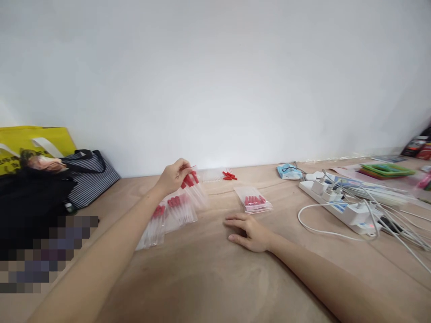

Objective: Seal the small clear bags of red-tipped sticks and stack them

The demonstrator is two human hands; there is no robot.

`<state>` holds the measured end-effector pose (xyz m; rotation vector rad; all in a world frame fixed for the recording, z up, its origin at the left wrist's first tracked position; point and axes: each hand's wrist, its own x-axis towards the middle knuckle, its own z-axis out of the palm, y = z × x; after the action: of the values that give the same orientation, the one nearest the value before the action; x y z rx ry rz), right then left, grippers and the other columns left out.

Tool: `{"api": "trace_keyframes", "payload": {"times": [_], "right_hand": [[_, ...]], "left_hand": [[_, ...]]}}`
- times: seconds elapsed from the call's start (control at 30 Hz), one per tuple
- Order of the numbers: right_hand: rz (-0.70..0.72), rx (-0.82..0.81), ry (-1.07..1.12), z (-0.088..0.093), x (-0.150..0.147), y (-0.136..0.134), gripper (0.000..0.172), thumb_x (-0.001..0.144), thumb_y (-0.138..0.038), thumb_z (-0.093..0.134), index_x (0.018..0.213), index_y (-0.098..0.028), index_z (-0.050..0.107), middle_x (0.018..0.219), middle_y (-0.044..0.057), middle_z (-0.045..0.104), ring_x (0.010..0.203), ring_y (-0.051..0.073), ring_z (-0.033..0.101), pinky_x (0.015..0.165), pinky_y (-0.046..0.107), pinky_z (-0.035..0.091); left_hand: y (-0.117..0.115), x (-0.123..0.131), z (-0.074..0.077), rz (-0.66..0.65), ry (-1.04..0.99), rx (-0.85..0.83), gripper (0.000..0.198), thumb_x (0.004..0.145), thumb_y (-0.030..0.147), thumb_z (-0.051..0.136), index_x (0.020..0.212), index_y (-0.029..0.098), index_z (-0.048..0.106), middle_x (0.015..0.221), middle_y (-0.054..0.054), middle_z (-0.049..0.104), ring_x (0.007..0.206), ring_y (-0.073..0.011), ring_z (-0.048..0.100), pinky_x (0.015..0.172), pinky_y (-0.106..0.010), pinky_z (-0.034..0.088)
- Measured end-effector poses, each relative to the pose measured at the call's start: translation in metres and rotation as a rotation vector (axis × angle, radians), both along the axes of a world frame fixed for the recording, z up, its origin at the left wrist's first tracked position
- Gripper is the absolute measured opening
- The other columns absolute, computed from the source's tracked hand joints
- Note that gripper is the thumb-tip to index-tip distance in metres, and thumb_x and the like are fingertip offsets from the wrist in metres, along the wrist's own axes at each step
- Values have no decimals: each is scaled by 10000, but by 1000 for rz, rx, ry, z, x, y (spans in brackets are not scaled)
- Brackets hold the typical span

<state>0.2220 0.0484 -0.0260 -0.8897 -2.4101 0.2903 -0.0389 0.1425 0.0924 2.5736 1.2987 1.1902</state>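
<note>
My left hand (pixel 175 176) is closed, pinching the top edge of a clear plastic bag (pixel 198 194) that hangs over the table. Red-capped clear tubes show inside that bag, slightly blurred. Beneath it lie more clear bags (pixel 178 211) with red-topped tubes, overlapping each other. My right hand (pixel 249 232) rests on the tabletop with its fingers stretched out and apart, holding nothing. Just beyond those fingers sits a neat stack of clear bags (pixel 255 200) with red pieces inside. Loose red caps (pixel 230 176) lie near the wall beside a row of clear tubes (pixel 211 175).
To the right, a white power strip (pixel 340 207) carries plugs and tangled white cables. Behind it are a blue face mask (pixel 288 172) and coloured trays (pixel 387 169). A striped bag (pixel 90 179) and a yellow bag (pixel 59 141) stand at the left.
</note>
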Motion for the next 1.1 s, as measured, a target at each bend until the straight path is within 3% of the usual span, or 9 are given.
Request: {"api": "trace_keyframes", "payload": {"times": [0.1, 0.2, 0.3, 0.43, 0.6, 0.73, 0.93, 1.1], "right_hand": [[-135, 66, 103, -4, 1, 4, 321, 762, -246, 521, 1078, -194, 533, 1046, 78, 560, 931, 172, 529, 801, 308, 437], [-246, 149, 166, -8, 3, 8, 254, 753, -179, 504, 1000, -188, 559, 961, 75, 572, 875, 167, 537, 757, 296, 447], [-286, 205, 170, -11, 5, 11, 214, 749, -153, 488, 941, -196, 569, 898, 61, 572, 833, 161, 536, 730, 288, 446], [-363, 239, 185, -13, 6, 13, 176, 751, -161, 472, 906, -193, 547, 832, 53, 564, 779, 160, 529, 683, 283, 437], [-385, 317, 169, -9, 7, 10, 345, 755, -244, 516, 1088, -176, 456, 826, 42, 583, 757, 160, 514, 679, 290, 389], [-294, 505, -46, -5, 4, 8, 169, 788, -251, 509, 945, -228, 568, 783, 19, 613, 739, 158, 492, 689, 313, 302], [-268, 582, -129, -6, 0, 10, 139, 805, -208, 487, 730, -200, 604, 650, 5, 590, 682, 134, 450, 659, 297, 247], [-247, 568, -111, -5, 3, 9, 177, 808, -177, 457, 682, -187, 580, 654, 6, 583, 676, 134, 437, 657, 292, 247]], "left_hand": [[7, 30, -3, 99, 102, 412, 174, 822, 302, 419, 759, 172, 515, 643, -13, 573, 611, -136, 525, 609, -270, 391], [11, 54, -17, 70, 326, 735, 181, 836, 208, 407, 736, 173, 555, 636, -26, 597, 591, -135, 502, 576, -271, 345], [5, 69, -35, -30, 507, 926, 168, 838, 156, 410, 762, 192, 555, 733, -4, 637, 590, -118, 490, 533, -261, 299], [-14, 78, -55, -135, 532, 1069, 118, 829, 147, 436, 811, 198, 541, 759, 26, 646, 582, -108, 477, 526, -254, 290], [-41, 82, -83, -301, 479, 970, 100, 822, 150, 450, 764, 185, 523, 744, 28, 641, 595, -98, 503, 525, -238, 326], [-57, 80, -101, -348, 423, 729, 138, 850, 198, 421, 767, 165, 526, 706, 11, 628, 640, -102, 547, 530, -217, 383], [-76, 50, -103, -262, 363, 330, 169, 828, 292, 455, 900, 164, 538, 845, -35, 622, 769, -142, 575, 671, -262, 474], [-82, 28, -108, -214, 306, 306, 164, 833, 202, 424, 857, 172, 584, 807, -33, 616, 736, -127, 575, 664, -256, 486]]}}
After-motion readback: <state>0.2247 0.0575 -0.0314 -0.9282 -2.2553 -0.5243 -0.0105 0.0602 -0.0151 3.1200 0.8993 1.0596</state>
